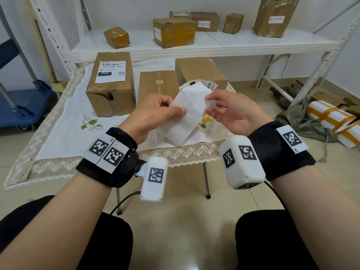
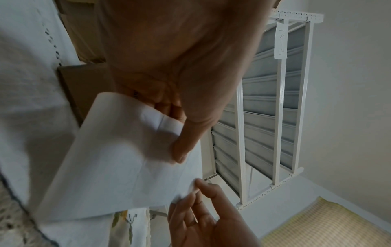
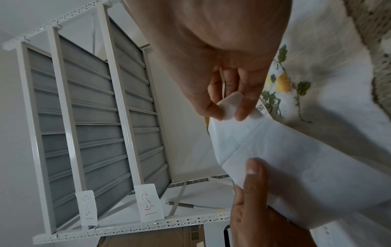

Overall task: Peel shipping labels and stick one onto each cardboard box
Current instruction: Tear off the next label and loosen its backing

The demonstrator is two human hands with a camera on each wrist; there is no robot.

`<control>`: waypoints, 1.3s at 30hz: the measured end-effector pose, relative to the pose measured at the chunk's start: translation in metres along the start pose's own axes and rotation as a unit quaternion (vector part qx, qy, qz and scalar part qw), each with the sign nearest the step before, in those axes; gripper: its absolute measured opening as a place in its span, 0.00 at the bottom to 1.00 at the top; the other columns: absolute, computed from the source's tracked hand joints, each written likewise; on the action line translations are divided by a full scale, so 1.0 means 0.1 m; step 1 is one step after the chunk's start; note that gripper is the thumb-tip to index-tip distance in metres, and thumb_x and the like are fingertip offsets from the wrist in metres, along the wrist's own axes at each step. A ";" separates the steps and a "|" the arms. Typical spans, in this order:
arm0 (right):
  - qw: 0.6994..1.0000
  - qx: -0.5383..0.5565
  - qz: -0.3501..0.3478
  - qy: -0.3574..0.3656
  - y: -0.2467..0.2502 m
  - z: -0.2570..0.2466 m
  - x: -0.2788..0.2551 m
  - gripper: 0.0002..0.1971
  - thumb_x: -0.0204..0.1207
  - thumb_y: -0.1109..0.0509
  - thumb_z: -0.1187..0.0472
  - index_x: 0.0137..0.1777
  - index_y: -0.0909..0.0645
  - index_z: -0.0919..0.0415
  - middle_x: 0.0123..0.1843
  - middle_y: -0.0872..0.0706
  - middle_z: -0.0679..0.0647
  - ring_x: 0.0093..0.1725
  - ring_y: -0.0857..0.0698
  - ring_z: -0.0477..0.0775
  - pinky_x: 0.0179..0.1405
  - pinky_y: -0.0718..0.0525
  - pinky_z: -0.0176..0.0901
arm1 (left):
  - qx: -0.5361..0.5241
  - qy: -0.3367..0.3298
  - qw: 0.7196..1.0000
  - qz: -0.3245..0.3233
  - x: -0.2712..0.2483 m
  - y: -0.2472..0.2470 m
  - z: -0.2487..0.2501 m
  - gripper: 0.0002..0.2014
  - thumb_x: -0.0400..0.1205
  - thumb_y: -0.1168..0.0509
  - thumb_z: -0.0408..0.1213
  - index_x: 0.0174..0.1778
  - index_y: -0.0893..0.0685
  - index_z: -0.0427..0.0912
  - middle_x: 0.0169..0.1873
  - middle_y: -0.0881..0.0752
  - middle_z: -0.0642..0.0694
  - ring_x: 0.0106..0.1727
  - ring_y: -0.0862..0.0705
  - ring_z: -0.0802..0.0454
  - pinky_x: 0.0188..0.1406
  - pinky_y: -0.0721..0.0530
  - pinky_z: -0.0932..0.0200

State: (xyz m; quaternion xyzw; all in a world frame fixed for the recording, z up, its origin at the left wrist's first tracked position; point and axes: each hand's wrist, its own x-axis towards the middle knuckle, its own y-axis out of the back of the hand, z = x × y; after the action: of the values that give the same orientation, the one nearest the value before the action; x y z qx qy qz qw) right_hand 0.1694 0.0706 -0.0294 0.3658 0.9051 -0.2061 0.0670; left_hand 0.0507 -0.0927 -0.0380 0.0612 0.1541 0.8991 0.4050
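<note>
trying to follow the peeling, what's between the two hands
A white label sheet spans the gap in the head view, the left hand and right hand each pinching an edge.

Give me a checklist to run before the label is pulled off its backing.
1. Left hand pinches the label sheet: ok.
2. Right hand pinches the lifted corner: ok.
3. Sheet held above the table, touching no box: ok.
4. Unlabelled box ahead, the middle box: ok.
5. Left box already labelled: ok.
6. Adhesive side clean: cannot tell.

Nine cardboard boxes point(image 1: 111, 82) — two hands point(image 1: 153, 112).
</note>
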 end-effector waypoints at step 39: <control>0.991 -0.131 -0.017 -0.015 -0.09 0.09 -0.09 0.16 0.71 0.16 0.59 0.59 0.11 0.58 0.43 0.08 0.49 0.40 0.12 0.49 0.28 0.21 0.36 | -0.034 -0.035 0.998 0.033 0.03 -0.11 -0.04 0.13 0.77 0.20 0.38 0.45 0.15 0.34 0.37 0.12 0.44 0.33 0.16 0.55 0.31 0.21 0.63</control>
State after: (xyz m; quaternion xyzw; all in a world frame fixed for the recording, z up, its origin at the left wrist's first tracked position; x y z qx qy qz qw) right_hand 0.1693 0.0553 -0.0326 0.3354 0.9293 -0.0920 0.1240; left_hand 0.0555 -0.0844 -0.0458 0.0840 0.1072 0.9140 0.3822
